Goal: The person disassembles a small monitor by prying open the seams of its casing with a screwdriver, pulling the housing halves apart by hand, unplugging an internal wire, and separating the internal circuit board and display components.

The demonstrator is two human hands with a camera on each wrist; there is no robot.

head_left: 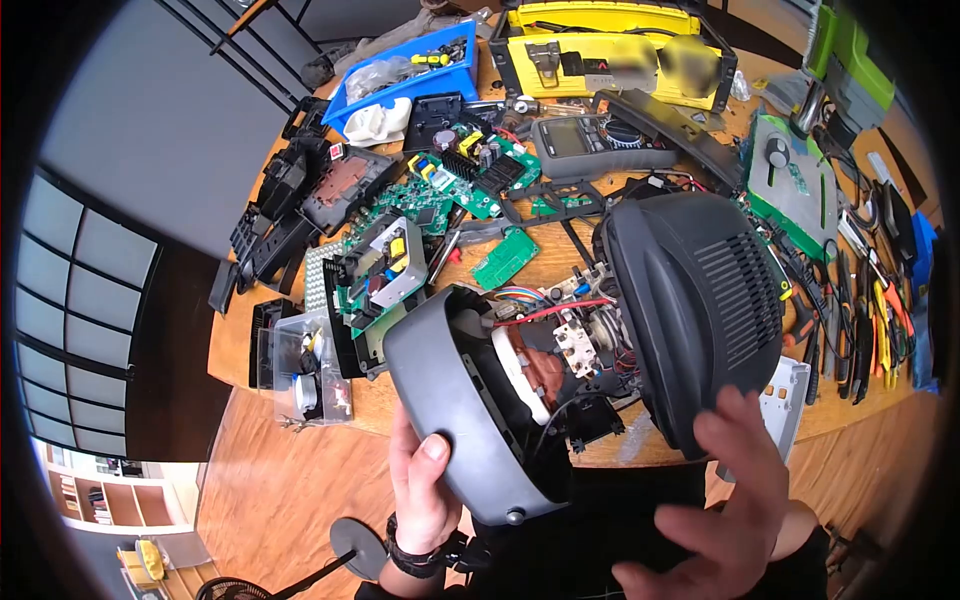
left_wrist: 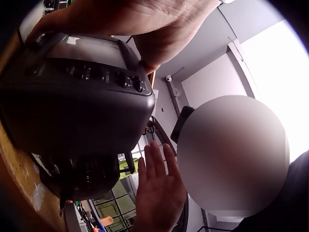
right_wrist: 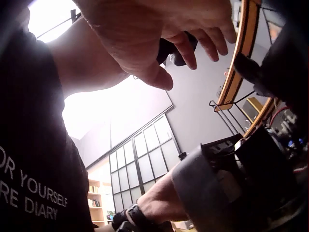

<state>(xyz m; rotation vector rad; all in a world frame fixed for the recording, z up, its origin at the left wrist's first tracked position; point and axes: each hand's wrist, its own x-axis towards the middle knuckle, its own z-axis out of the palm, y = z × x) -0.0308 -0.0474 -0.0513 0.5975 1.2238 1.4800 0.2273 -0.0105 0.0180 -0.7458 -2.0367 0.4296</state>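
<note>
A small tube television stands opened at the table's front edge. Its grey front housing (head_left: 440, 390) is parted from the black vented back cover (head_left: 690, 300). Between them show a cream board (head_left: 577, 348), coloured wires and a red-brown part (head_left: 540, 362). My left hand (head_left: 422, 490) grips the front housing, thumb on its outer side. In the left wrist view, the screen (left_wrist: 89, 50) and a row of knobs (left_wrist: 130, 82) face up beneath that hand. Beside the back cover, my right hand (head_left: 735, 500) is raised with fingers spread, holding nothing; the right wrist view shows it in the air.
Behind the television lie green circuit boards (head_left: 505, 258), a multimeter (head_left: 590, 140), a blue bin (head_left: 440, 65) and a yellow case (head_left: 610, 70). Pliers and screwdrivers (head_left: 880, 300) crowd the right side. A clear container (head_left: 310, 380) sits at the left edge.
</note>
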